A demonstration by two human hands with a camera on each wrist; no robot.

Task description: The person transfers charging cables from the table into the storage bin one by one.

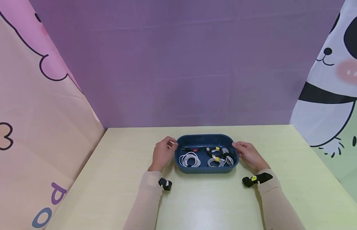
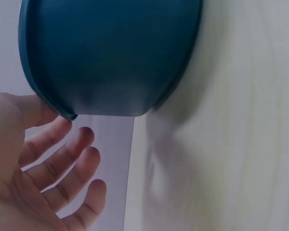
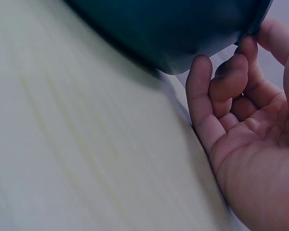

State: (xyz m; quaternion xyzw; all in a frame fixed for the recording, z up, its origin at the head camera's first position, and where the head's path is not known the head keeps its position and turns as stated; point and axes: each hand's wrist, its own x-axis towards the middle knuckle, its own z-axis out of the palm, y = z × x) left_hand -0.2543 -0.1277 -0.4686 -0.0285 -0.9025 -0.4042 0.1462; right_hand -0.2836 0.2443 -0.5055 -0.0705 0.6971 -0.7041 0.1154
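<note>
A dark blue oblong plastic box point(image 1: 207, 170) stands on the table with several bundled cables inside. At its left end, my left hand point(image 1: 163, 154) pinches the rim between thumb and index finger; the left wrist view shows the other fingers spread below the rim. My right hand point(image 1: 250, 155) grips the opposite end, thumb over the rim and fingertips beneath it. Inside the box, a coiled white cable point(image 1: 197, 161) lies on the left. A black cable with a red part point(image 1: 195, 150) runs along the back. White coils with yellow ties point(image 1: 216, 158) and a white bundle point(image 1: 229, 160) fill the right.
The pale wooden table point(image 1: 120, 179) spreads around the box. A purple backdrop point(image 1: 195, 64) rises behind its far edge. Printed cartoon sheets flank both sides, one with a flower point(image 1: 7, 140) and one with a panda point(image 1: 322, 118). Each wrist wears a small black camera point(image 1: 166, 184).
</note>
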